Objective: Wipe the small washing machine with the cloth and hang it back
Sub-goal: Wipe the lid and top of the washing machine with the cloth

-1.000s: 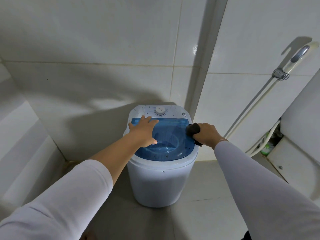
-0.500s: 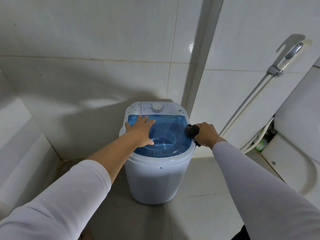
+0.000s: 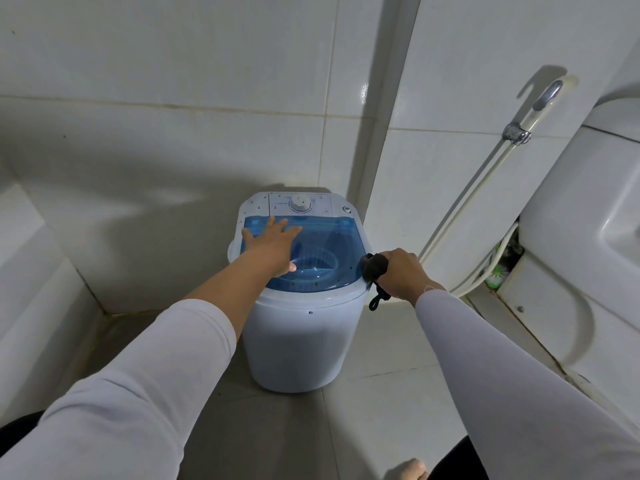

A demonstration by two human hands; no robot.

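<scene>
A small white washing machine [image 3: 298, 344] with a clear blue lid [image 3: 329, 244] and a round dial [image 3: 300, 203] stands on the tiled floor in a corner. My left hand [image 3: 272, 245] lies flat on the left part of the lid, fingers straight and spread. My right hand [image 3: 401, 273] grips a bunched dark cloth [image 3: 374, 266] against the machine's right rim. A loop of the cloth hangs below my fist.
A spray hose [image 3: 485, 188] runs down the right wall from its holder [image 3: 516, 133]. A white toilet [image 3: 581, 271] stands at the right. Tiled walls close in behind the machine and a low white ledge [image 3: 31, 271] is on the left. My foot [image 3: 408, 469] shows at the bottom.
My right hand with the cloth has slid a little toward me along the right rim. The cloth's hanging loop has come into sight. My left hand stays on the lid.
</scene>
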